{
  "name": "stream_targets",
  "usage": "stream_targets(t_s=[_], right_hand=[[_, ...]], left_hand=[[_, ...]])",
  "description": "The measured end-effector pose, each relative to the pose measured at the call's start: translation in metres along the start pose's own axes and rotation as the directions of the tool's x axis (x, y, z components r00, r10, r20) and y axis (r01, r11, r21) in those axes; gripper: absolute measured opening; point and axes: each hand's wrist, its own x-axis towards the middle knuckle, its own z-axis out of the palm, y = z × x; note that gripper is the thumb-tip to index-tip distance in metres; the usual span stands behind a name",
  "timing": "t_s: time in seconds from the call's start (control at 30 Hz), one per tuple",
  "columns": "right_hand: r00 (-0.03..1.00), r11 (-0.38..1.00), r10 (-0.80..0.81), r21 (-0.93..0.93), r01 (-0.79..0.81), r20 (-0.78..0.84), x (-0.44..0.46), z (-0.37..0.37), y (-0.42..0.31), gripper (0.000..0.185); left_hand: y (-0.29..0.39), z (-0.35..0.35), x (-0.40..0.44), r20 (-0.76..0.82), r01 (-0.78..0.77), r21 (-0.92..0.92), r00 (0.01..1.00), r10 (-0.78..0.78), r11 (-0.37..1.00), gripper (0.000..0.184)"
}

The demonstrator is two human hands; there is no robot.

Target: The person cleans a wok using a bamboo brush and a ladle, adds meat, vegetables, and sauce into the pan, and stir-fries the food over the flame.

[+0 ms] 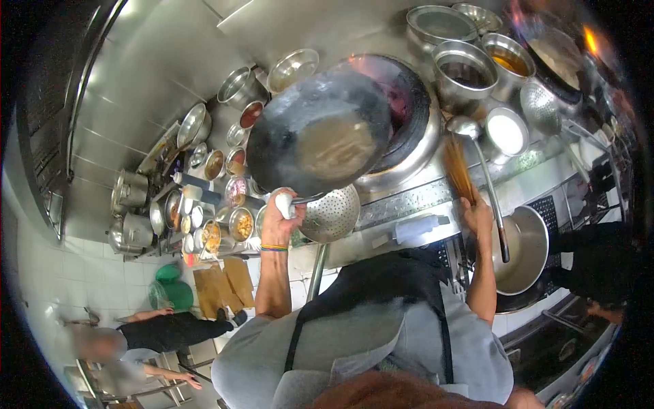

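Note:
My left hand [279, 218] is closed around the handle of a dark wok [276, 129], with a folded white cloth [285, 204] in the grip. The wok is tilted off to the left of the lit burner [426, 146], and shallow brownish, steaming liquid [337, 146] lies in it. In my right hand [478, 221] is a bamboo wok brush [458, 163], bristles pointing away from me. Beside that hand a long-handled ladle [466, 127] rests, its handle reaching over a large metal pot [538, 238]. A perforated strainer [332, 217] sits just right of my left hand.
Several metal pots [465, 68] and a bowl of white contents [506, 131] stand at the right. Ingredient bowls [241, 223] crowd the left counter. Flames rise at a second wok [558, 58]. One person [170, 334] is at lower left, another [593, 259] at right.

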Motion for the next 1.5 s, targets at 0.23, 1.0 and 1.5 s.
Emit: stream_targets(t_s=[0.23,1.0,1.5], right_hand=[[1.0,0.996,0.027,0.091,-0.026,-0.01,-0.005,-0.011,-0.01,0.057],[0.997,0.999,0.042,0.036,-0.039,-0.071,-0.006,-0.003,-0.02,0.059],[0.998,1.0,0.015,-0.004,-0.015,-0.055,-0.012,-0.003,-0.02,0.059]], left_hand=[[0.096,-0.001,0.03,-0.08,-0.111,0.132,0.989,0.123,0.985,0.014],[0.432,0.049,0.367,0.573,-0.314,0.819,0.485,0.661,-0.48,0.03],[0.275,0.189,0.204,0.097,-0.387,0.913,0.518,0.85,0.131,0.034]])
